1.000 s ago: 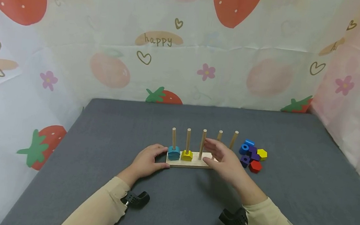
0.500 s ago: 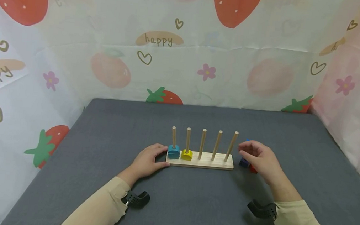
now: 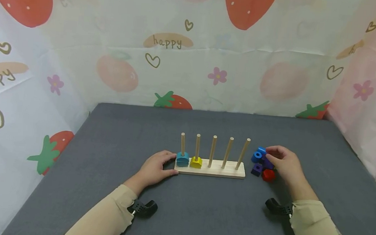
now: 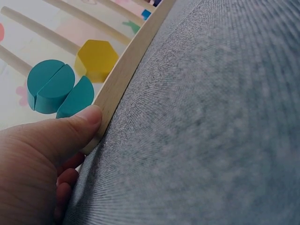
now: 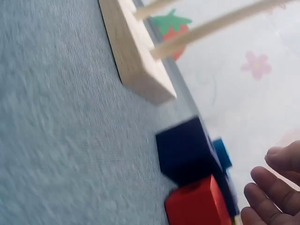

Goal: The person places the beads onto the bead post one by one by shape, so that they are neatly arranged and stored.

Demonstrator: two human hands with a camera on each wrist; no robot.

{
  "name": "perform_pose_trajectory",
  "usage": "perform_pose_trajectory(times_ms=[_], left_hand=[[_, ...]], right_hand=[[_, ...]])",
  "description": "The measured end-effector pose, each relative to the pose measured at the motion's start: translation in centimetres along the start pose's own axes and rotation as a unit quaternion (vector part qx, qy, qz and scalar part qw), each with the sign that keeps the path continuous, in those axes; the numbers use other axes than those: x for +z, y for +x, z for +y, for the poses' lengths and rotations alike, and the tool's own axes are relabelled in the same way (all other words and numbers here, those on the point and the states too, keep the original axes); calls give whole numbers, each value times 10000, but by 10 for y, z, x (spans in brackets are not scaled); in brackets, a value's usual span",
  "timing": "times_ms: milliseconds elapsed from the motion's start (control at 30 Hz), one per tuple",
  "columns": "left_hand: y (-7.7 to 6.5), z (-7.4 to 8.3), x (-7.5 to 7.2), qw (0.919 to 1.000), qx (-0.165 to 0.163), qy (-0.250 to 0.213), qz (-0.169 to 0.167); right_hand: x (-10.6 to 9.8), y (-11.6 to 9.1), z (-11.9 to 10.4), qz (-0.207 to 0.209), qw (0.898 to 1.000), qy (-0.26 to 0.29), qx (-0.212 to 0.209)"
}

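Observation:
My left hand point(image 3: 152, 168) grips the left end of a wooden peg board point(image 3: 216, 172) with several upright pegs; in the left wrist view the thumb presses its edge. Teal blocks point(image 3: 182, 159) sit on the leftmost peg and a yellow block point(image 3: 196, 162) on the second. My right hand point(image 3: 286, 165) hovers at the right side of a loose pile, fingers bent and thumb apart, with nothing seen between them. In that pile are a red hexagonal block point(image 3: 268, 175), a dark purple block point(image 3: 257, 170) and a blue round block point(image 3: 256, 156). The right hand covers part of the pile.
A grey cloth point(image 3: 199, 215) covers the table. The pile lies just right of the board's right end. A patterned curtain point(image 3: 178, 75) hangs behind the table and along both sides. Each wrist carries a black camera mount point(image 3: 146, 209).
My right hand has moved right from the middle pegs to the loose pile, uncovering the right half of the board. The left hand keeps its place on the board's left end.

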State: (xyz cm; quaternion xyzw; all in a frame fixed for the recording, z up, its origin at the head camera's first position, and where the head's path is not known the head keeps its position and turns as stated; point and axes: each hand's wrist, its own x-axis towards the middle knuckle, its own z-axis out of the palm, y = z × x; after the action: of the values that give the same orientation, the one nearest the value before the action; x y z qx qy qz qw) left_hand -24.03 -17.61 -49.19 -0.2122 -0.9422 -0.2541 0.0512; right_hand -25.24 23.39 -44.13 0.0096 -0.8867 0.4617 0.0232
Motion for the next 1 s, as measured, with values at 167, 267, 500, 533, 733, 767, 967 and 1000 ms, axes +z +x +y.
perform_pose_trajectory(times_ms=[167,267,500,533,733,767,967,1000], left_hand=[[0,2,-1,10000,-42,-17,-38],[1,1,-1,10000,-18,-14,-25],[2,1,-1,10000,2,-25,-44],[2,0,-1,10000,-9,-21,-56],[2,-1,0,10000,-35,-2,-69],[2,-2,0,10000,-33,0,-69],[2,-1,-1,10000,-15,-30,-53],[2,0,-1,10000,-7,-42,-37]], right_hand=[[-7,0,8,92,9998,-96,140],[-10,0,12,97,9995,-301,89],[-15,-1,21,11,9983,-526,267],[-16,-1,21,-29,9980,-535,321],[-20,-2,24,-260,9965,-608,517],[-20,-2,25,-297,9964,-575,555],[-23,-2,30,-515,9942,-446,833],[-23,-1,30,-555,9936,-469,863]])
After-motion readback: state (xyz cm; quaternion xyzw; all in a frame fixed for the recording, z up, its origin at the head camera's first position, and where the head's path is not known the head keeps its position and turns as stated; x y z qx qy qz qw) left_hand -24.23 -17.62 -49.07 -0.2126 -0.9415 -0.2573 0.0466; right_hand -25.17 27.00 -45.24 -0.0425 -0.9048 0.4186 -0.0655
